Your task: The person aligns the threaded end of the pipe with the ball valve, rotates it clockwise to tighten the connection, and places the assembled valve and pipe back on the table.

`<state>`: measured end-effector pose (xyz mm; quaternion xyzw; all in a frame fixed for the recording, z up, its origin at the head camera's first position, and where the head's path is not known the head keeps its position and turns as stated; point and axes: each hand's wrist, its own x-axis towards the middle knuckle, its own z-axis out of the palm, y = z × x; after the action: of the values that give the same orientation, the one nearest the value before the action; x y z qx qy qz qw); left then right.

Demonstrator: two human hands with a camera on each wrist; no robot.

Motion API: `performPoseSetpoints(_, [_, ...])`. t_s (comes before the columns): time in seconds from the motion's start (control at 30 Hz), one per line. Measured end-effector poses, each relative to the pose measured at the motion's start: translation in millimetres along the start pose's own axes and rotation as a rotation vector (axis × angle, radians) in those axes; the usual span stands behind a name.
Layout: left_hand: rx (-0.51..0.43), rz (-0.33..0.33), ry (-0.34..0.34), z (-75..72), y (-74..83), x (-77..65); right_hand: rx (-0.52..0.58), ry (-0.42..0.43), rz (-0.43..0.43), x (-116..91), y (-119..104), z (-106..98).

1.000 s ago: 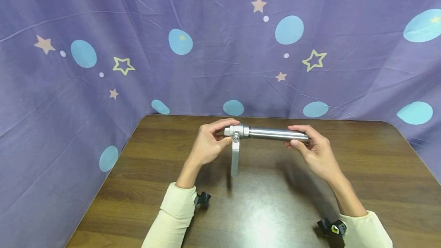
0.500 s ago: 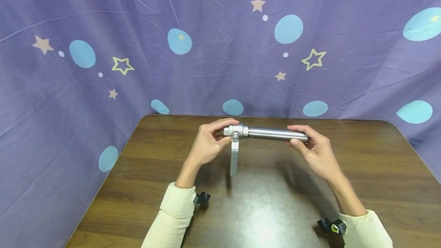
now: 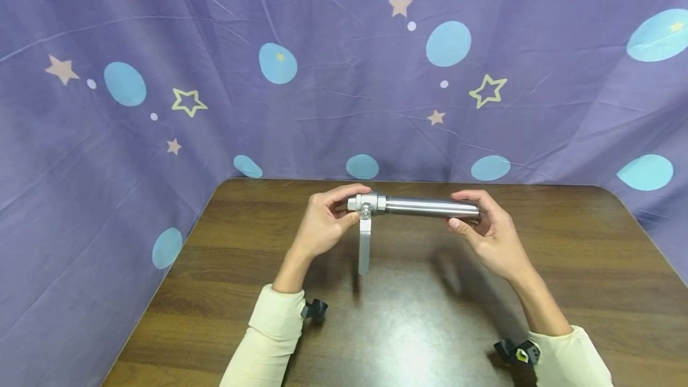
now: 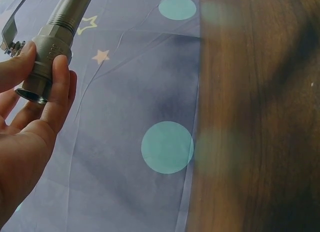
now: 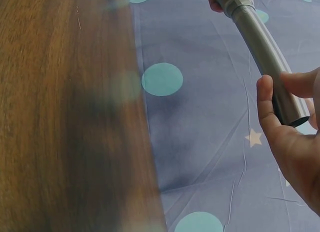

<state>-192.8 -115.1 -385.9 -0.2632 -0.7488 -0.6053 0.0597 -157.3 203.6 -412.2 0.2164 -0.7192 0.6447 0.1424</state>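
Above the table, a steel ball valve (image 3: 368, 202) is joined to a smooth steel pipe (image 3: 419, 206), lying nearly level across the head view. My left hand (image 3: 322, 226) grips the valve body between thumb and fingers. The valve's flat lever handle (image 3: 365, 249) points down towards me. At the pipe's other end, my right hand (image 3: 497, 240) has its thumb below and fingers curled over the top. Threads (image 4: 62, 23) show where pipe meets valve in the left wrist view. Seen from the right wrist, thumb and fingers surround the pipe (image 5: 265, 47) near its open end.
Below the hands is a dark wood-grain table (image 3: 242, 267) with rounded far corners. A purple curtain (image 3: 322, 118) with blue dots and stars hangs along the back and left. Black camera mounts sit on both wrists, close to the light sleeves (image 3: 276, 315).
My right hand's thumb and fingers have spread slightly apart around the pipe. The left hand keeps its grip on the valve. The head view has shifted slightly.
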Motion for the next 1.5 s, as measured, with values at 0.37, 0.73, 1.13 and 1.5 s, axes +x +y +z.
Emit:
performPoseSetpoints(0.37, [0.0,-0.011,-0.007,0.7,-0.2,1.2,0.033,0.009,-0.026,0.3,1.6,-2.6])
performPoseSetpoints(0.73, [-0.002,-0.008,-0.005,1.1,-0.7,0.8,0.036,0.015,-0.02,1.0,1.3,-2.1])
performPoseSetpoints(1.13, [0.012,0.0,-0.002,0.6,-1.1,0.5,0.078,0.001,-0.056,1.9,3.0,-1.2])
performPoseSetpoints(1.5, [-0.007,-0.004,0.001,0.6,-0.2,-0.2,0.064,0.0,-0.059,1.4,4.0,-0.2])
